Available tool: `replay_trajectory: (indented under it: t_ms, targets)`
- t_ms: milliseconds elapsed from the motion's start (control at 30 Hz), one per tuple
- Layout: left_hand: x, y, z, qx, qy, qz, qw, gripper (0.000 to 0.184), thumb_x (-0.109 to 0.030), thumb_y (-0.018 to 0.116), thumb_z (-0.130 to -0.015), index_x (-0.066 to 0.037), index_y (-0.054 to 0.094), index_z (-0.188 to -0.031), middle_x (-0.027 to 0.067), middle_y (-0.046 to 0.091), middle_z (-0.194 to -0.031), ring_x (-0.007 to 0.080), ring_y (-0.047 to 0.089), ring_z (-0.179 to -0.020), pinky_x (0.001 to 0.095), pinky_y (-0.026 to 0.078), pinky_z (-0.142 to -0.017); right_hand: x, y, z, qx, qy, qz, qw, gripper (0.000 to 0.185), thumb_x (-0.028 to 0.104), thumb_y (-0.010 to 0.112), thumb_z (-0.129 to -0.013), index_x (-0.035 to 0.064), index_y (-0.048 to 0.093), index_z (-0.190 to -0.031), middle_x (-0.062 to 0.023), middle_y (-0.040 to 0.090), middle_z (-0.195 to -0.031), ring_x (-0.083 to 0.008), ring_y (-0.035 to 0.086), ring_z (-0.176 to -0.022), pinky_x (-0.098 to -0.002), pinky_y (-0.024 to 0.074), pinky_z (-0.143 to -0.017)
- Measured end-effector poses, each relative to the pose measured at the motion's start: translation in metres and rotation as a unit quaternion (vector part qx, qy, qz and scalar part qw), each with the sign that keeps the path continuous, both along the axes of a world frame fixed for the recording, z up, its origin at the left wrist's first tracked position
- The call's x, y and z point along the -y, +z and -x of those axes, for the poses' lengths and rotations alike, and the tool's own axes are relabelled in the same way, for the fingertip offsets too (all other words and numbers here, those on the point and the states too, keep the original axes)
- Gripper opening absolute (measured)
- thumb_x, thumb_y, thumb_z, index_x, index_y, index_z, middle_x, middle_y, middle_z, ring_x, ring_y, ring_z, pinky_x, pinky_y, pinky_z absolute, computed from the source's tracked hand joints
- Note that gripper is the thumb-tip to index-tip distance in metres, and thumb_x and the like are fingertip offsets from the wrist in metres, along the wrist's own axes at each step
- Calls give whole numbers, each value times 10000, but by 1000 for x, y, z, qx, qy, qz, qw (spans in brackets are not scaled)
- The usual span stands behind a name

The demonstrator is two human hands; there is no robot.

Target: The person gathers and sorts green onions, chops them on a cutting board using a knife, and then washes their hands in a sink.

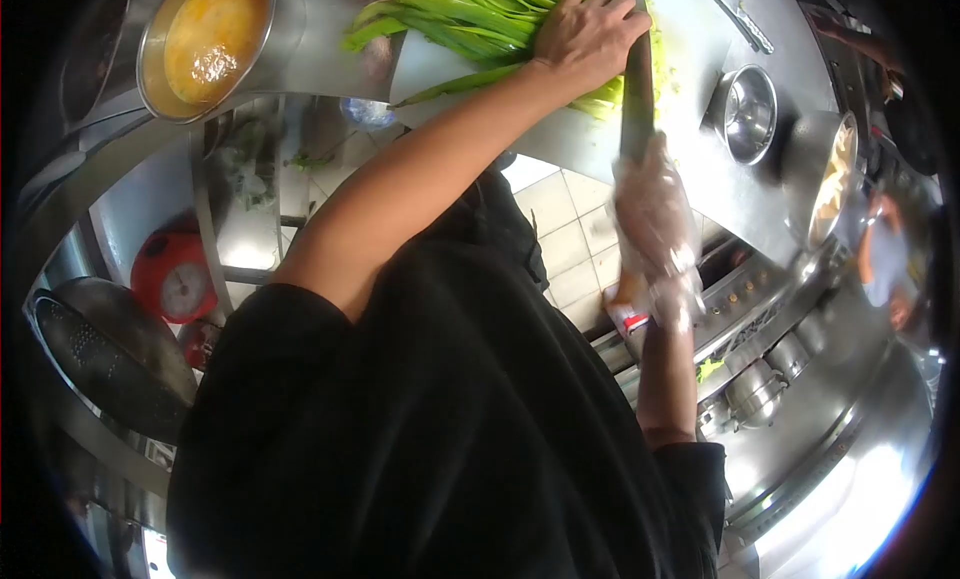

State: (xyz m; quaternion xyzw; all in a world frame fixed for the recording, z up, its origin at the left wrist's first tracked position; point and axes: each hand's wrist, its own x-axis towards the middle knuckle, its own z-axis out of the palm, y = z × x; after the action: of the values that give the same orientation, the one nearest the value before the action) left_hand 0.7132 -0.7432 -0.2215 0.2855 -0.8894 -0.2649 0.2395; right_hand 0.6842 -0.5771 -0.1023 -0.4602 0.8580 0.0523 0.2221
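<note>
A bunch of long green leafy stalks (465, 19) lies on a white cutting board (690, 29). My bare left hand (590, 39) presses down on the bunch, fingers curled over its right end. Right beside those fingertips stands the blade of a large kitchen knife (637, 94), its edge at the cut end of the stalks. Wearing a clear plastic glove, my right hand (655, 214) is closed around the knife's handle, which it hides. Small pale-green cut bits lie to the right of the blade. The gloved hand is slightly blurred.
A metal bowl of yellow-orange liquid (213, 44) stands at upper left. To the right are a small steel bowl (748, 114), a bowl of pale pieces (832, 179) and another long utensil (740, 19). A red scale (175, 276) and colander (105, 349) sit left. Another person (885, 249) is at far right.
</note>
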Motion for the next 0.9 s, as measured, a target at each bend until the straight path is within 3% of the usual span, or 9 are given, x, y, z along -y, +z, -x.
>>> replay_trajectory:
  t_ms: [67,167,300,333,400,433,500,733,900]
  targets:
    - [-4,-3,-4,-49,22,22,998,240,-98,543,-834,-85,587,-1069,123,611,-1040,261,614,-959,454,435,-897,-2,-76,20,-122,230,-32,965,413,137,516,-898,-89,450,-1238,-248,619,-776,-374,633,-736,-430,522,-658]
    - [-2,-5,-3,-119,53,84,988,190,-152,582,-814,-118,658,-984,79,650,-1017,268,622,-961,475,417,-939,23,-70,10,131,-111,175,970,360,153,510,-904,-61,492,-1193,-200,631,-763,-339,632,-703,-424,523,-631]
    - [4,-7,-5,-43,31,105,993,257,-143,579,-812,-125,657,-1057,73,640,-1086,294,601,-946,443,452,-841,6,-124,20,-229,144,213,939,315,77,413,-942,-62,533,-1199,-95,535,-638,-181,544,-503,-338,468,-463]
    - [2,-1,-7,-55,50,110,991,266,-123,575,-803,-131,653,-1057,75,636,-1110,298,599,-942,428,456,-839,12,-115,15,-108,20,232,967,311,73,466,-895,-105,555,-1134,-87,546,-667,-160,525,-500,-315,454,-452]
    - [5,-2,-3,-40,22,113,993,250,-102,569,-804,-116,647,-1042,93,628,-1115,312,594,-930,426,457,-838,-6,-100,25,-599,250,95,754,332,47,499,-809,-121,563,-1088,-83,552,-693,-160,534,-548,-305,452,-472]
    - [4,-5,-1,-73,43,132,988,219,-98,564,-817,-111,642,-1021,95,622,-1050,309,593,-904,428,451,-831,-8,-98,35,-471,262,108,835,303,14,478,-817,-108,557,-1084,-110,556,-688,-216,551,-555,-314,454,-477]
    - [-2,21,-9,-21,41,83,996,170,-102,532,-850,-97,633,-986,102,611,-1006,317,588,-874,437,443,-821,-7,-28,34,85,-92,298,946,270,94,476,-878,-20,534,-1116,-205,620,-787,-354,624,-711,-446,503,-633]
    - [18,7,-12,-86,0,-11,996,160,-74,511,-857,-39,609,-979,164,611,-1010,384,567,-952,429,430,-877,-33,-39,76,-139,-56,257,955,421,210,507,-877,85,496,-1278,-160,660,-894,-320,655,-813,-462,523,-699]
    - [31,54,-27,-84,-35,61,994,324,10,572,-782,-50,599,-1099,163,617,-1143,379,541,-1118,426,376,-1018,-62,-15,83,-100,-21,358,928,254,223,551,-866,84,633,-1062,-140,660,-962,-314,646,-930,-434,526,-795]
